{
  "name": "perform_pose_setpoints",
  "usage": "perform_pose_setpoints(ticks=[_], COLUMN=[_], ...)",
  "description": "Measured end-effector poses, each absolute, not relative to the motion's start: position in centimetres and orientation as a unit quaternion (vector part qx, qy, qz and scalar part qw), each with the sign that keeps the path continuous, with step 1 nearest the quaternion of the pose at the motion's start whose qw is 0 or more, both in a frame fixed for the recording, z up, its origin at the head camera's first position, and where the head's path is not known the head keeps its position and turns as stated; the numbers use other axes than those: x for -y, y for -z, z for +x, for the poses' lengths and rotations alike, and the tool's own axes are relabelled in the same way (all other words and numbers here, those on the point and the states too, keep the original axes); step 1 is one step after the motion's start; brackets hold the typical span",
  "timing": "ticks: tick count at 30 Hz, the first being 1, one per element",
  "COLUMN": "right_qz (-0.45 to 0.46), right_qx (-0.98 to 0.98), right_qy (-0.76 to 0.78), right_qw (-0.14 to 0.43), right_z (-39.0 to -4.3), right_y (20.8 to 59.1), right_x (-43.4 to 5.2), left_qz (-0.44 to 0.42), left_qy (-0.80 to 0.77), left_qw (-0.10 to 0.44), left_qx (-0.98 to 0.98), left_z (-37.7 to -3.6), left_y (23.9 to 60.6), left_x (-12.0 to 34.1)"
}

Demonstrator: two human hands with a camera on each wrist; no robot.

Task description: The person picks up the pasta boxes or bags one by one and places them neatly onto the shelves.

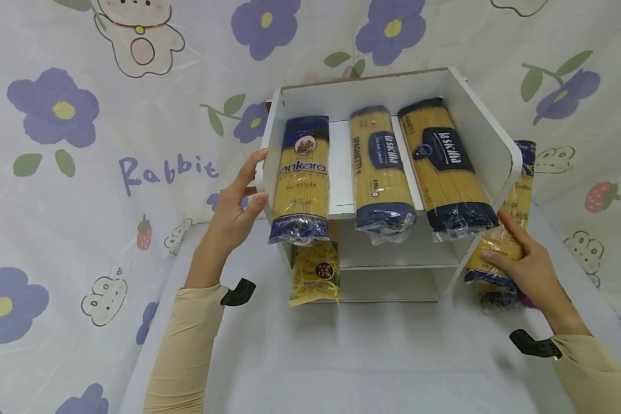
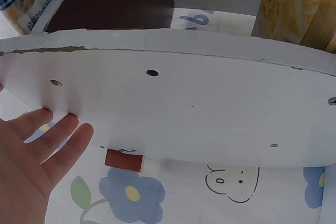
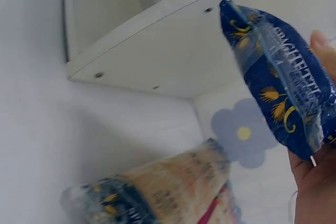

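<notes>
Upright beside the white shelf (image 1: 489,123), spaghetti packet (image 1: 507,230) in right hand (image 1: 530,270) grip; left hand (image 1: 233,210) flat, fingers straight.

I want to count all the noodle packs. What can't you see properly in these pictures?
- Head view: the pack in the right hand is half hidden by the shelf wall.
- Head view: another pack lies beneath that hand, mostly covered.
- Right wrist view: the lying pack is blurred, label unreadable.

Left hand (image 1: 233,213) flat, right hand (image 1: 528,267) seemingly curled.
</notes>
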State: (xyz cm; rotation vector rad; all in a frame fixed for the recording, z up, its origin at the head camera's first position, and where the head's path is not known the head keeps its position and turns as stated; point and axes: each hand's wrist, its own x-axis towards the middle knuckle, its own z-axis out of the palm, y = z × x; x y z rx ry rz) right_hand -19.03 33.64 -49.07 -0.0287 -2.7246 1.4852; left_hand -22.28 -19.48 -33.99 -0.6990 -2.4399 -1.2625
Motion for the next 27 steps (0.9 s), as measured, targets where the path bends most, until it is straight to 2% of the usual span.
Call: perform_pose_setpoints(ticks=[9, 20, 27], right_qz=[0.001, 0.024, 0.034], right_qx=[0.828, 0.769, 0.693], right_qy=[-0.538, -0.591, -0.673], right_qw=[0.159, 0.242, 0.257], right_z=[-17.7, -16.3, -14.3], right_y=[45.2, 40.3, 38.3], right_x=[-32.0, -30.0, -29.3], left_qz=[-0.248, -0.245, -0.246], left_qy=[0.445, 0.444, 0.442], left_qw=[0.150, 0.150, 0.149], left_qx=[0.847, 0.849, 0.850], left_z=[-22.4, -22.5, -22.4], left_y=[34.1, 34.2, 34.1], left_x=[19.4, 19.6, 19.6])
